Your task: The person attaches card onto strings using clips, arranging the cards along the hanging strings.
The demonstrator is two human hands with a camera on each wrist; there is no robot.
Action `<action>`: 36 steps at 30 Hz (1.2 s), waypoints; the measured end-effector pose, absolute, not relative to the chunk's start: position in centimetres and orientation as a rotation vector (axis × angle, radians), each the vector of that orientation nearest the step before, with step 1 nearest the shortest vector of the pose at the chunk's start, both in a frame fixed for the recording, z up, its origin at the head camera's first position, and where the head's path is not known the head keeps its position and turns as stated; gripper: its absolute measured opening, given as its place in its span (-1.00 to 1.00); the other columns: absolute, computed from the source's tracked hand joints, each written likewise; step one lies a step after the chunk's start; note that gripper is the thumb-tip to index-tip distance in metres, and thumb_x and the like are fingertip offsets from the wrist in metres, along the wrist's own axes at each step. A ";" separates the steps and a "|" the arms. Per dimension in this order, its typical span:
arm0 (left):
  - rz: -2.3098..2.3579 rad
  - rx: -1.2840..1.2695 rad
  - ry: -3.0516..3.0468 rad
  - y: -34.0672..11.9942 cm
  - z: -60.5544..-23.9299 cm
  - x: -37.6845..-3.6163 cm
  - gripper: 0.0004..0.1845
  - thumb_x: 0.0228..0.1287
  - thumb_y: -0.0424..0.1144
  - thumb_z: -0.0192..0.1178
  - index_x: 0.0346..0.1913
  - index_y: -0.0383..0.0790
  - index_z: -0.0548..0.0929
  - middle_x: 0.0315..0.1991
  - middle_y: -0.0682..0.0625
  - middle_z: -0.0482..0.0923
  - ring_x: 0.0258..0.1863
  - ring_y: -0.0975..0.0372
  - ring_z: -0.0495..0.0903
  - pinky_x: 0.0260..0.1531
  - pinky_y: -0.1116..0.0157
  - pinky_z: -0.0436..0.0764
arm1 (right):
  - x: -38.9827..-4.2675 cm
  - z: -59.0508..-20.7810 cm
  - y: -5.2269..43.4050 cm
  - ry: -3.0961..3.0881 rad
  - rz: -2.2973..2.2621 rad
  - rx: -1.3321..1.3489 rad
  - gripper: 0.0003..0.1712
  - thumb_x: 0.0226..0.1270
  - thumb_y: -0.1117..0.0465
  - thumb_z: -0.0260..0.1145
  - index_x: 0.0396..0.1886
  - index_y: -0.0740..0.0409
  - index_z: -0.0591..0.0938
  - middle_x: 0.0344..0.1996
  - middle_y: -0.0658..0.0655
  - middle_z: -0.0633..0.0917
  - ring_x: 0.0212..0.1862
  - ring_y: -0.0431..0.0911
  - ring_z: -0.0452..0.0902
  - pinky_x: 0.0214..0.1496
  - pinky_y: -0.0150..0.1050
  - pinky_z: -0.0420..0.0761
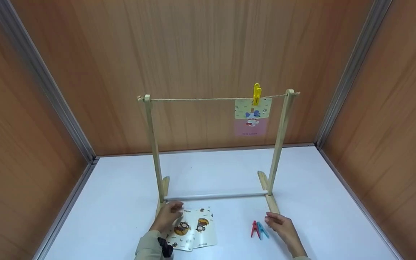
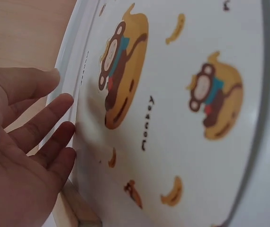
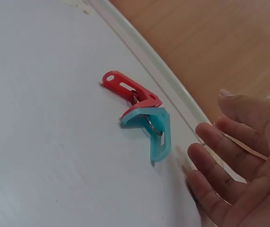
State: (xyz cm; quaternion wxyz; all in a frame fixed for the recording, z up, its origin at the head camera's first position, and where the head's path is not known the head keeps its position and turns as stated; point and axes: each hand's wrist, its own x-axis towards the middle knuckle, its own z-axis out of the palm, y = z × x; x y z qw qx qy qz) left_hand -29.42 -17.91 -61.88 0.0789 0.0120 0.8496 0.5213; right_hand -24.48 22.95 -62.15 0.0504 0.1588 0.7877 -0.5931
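Observation:
Two white cards printed with monkeys and bananas, a left card [image 1: 182,229] overlapping a right card [image 1: 205,227], lie on the table at front centre. My left hand [image 1: 169,216] hovers at the left card's upper left edge, fingers loosely bent and holding nothing. In the left wrist view its fingers stand apart beside the card. Right of the cards, a red clothespin [image 1: 255,229] and a blue clothespin [image 1: 262,230] lie side by side. Close to their right is my right hand [image 1: 281,227], its relaxed fingers [image 3: 215,137] spread and nothing between them.
A wooden frame [image 1: 152,144] stands behind the hands, with a string [image 1: 193,99] across its top and a white bar [image 1: 215,196] low down. A yellow clothespin [image 1: 257,94] holds a green and pink card [image 1: 251,122] on the string. Wood panels [image 1: 208,47] enclose the table.

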 end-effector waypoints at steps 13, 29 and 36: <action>1.456 0.031 2.515 -17.9 -61.7 -30.2 -0.54 0.08 -0.46 0.31 0.11 -0.32 0.54 0.15 -0.23 0.51 0.28 -0.18 0.36 0.30 -0.07 0.30 | -23.1 -63.3 22.4 2.539 -1.660 0.397 -0.48 0.08 0.14 0.48 0.00 0.37 0.63 -0.29 0.09 0.68 -0.25 -0.15 0.52 -0.23 -0.36 0.54; 1.366 0.007 2.551 -18.0 -61.6 -30.4 -0.52 0.02 -0.49 0.35 0.08 -0.30 0.56 0.19 -0.25 0.47 0.31 -0.19 0.31 0.32 -0.10 0.24 | -22.3 -63.3 22.2 2.684 -1.484 0.114 -0.34 -0.06 0.14 0.57 0.07 0.32 0.60 -0.07 0.18 0.64 0.01 0.07 0.56 0.16 0.04 0.49; 1.335 0.002 2.550 -18.0 -61.5 -30.4 -0.51 0.00 -0.49 0.36 0.07 -0.29 0.56 0.15 -0.21 0.49 0.30 -0.18 0.32 0.33 -0.10 0.24 | -22.2 -63.7 22.4 2.694 -1.407 0.045 -0.27 -0.08 0.05 0.58 0.11 0.27 0.59 -0.05 0.14 0.60 0.03 0.06 0.51 0.17 0.06 0.46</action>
